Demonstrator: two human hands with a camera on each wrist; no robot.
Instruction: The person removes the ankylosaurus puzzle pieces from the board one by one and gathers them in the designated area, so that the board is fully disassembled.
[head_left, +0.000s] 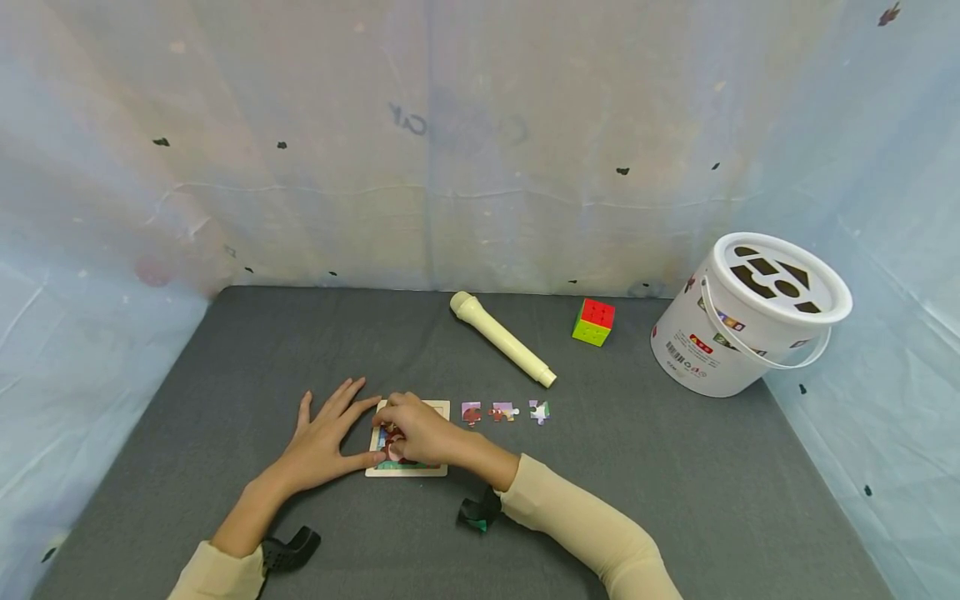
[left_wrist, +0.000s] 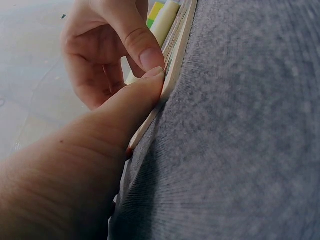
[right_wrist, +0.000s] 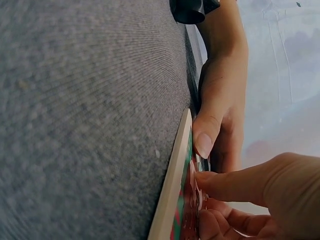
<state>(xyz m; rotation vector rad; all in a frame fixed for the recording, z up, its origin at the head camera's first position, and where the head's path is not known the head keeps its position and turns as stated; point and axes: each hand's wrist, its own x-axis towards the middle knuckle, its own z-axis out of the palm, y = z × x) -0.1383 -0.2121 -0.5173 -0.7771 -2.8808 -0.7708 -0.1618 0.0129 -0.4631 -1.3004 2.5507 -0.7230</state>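
A small jigsaw board with a pale frame and a colourful picture lies flat on the grey table. My left hand spreads its fingers at the board's left side, thumb tip on the frame's edge and index fingertip near the top left corner. Over the picture, my right hand curls its thumb and fingers down and pinches a reddish puzzle piece at the board's surface. That hand hides much of the picture in the head view. Both thumbs come close together in the left wrist view.
Three loose puzzle pieces lie in a row right of the board. Behind them are a cream microphone-shaped stick and a red and yellow-green cube. A white lidded bucket with shaped holes stands at the back right.
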